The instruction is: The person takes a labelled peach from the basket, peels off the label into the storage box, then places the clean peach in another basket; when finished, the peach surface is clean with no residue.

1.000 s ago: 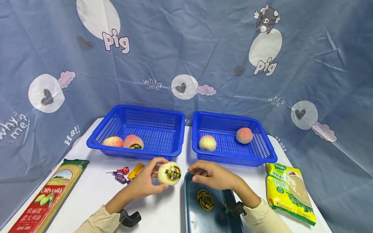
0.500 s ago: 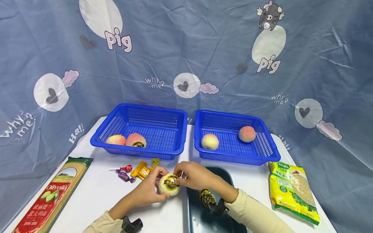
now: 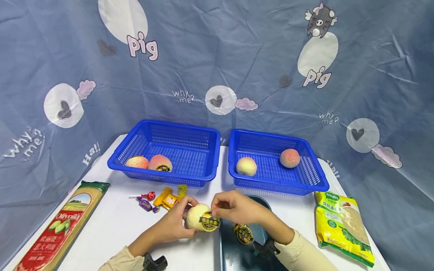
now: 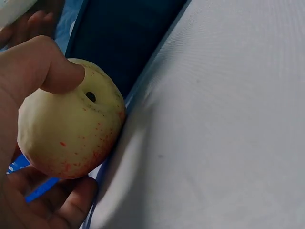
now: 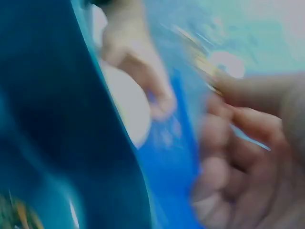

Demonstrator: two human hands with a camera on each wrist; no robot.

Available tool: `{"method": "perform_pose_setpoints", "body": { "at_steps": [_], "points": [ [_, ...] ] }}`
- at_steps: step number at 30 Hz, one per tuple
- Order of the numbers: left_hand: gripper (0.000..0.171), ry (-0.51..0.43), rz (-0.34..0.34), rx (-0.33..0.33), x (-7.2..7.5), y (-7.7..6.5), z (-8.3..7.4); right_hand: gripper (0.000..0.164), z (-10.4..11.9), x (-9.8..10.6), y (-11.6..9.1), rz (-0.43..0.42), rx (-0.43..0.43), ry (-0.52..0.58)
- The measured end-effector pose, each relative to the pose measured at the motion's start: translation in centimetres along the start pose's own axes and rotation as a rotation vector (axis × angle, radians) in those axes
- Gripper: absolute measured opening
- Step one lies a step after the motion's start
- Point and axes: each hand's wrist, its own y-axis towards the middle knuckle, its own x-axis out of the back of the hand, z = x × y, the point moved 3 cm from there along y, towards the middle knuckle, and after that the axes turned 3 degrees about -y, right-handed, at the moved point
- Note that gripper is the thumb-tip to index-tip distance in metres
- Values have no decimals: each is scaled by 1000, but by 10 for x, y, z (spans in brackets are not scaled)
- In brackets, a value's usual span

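Note:
In the head view my left hand (image 3: 176, 221) grips a pale peach (image 3: 196, 216) between thumb and fingers, above the table. The left wrist view shows this peach (image 4: 71, 129) with red specks and a dark stem hole under the thumb. My right hand (image 3: 239, 209) pinches a round black-and-gold sticker (image 3: 209, 222) by its edge, in front of the peach's right side. Blurred in the right wrist view, the sticker (image 5: 200, 57) stands out from the fingertips, apart from the peach (image 5: 128, 105). Beneath my right arm lies a dark tray (image 3: 237, 259) with another round sticker (image 3: 243, 234) in it.
Two blue baskets stand at the back; the left basket (image 3: 184, 178) and right basket (image 3: 278, 188) each hold two peaches. Candies (image 3: 169, 201) and a lollipop (image 3: 150, 195) lie left of centre. A spaghetti pack (image 3: 61, 229) is far left, a yellow Knorr bag (image 3: 342, 229) far right.
My right hand came in from the right to the peach and took hold of the sticker's edge. The sticker has shifted rightward off the peach's front. My left hand keeps its grip.

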Motion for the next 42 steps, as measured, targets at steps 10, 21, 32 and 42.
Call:
{"method": "perform_pose_setpoints", "body": {
  "at_steps": [10, 21, 32, 42],
  "points": [
    [71, 94, -50, -35, 25, 36, -39, 7, -40, 18, -61, 159, -223, -300],
    [78, 112, 48, -237, 8, 187, -117, 32, -75, 130, -119, -603, -132, -419],
    [66, 119, 195, -18, -51, 289, -59, 76, -157, 172, -197, -690, -537, -202],
    [59, 319, 254, 140, -91, 299, -40, 72, -171, 167, -221, -751, -495, 68]
  ]
}}
